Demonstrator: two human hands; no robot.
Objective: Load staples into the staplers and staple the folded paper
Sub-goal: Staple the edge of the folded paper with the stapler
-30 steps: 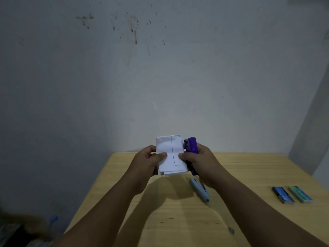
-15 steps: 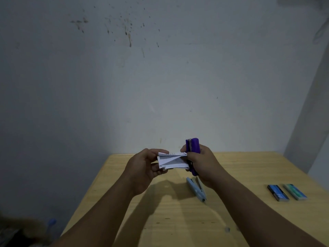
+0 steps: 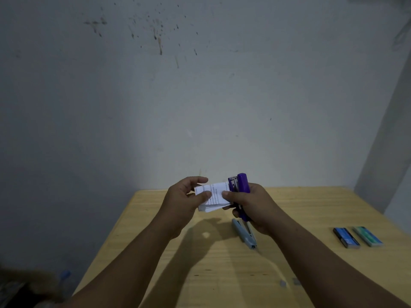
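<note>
Above the far part of the wooden table [image 3: 289, 218], my left hand [image 3: 184, 201] pinches the left end of a folded white paper [image 3: 214, 195] with printed text, thumb on top. My right hand [image 3: 251, 205] grips a purple stapler [image 3: 239, 185] upright, its jaw at the paper's right edge, thumb resting on the paper. A light blue stapler [image 3: 244, 233] lies on the table just below my right hand.
Two staple boxes lie side by side at the table's right: a dark blue one [image 3: 345, 237] and a green one [image 3: 367, 236]. Small grey bits [image 3: 289, 282] lie near the front. A stained wall stands behind; floor clutter shows at the lower left.
The paper went from upright and facing me to flat, then tilted with its printed side up. The stapler stayed at its right edge. My view shifted slightly.
</note>
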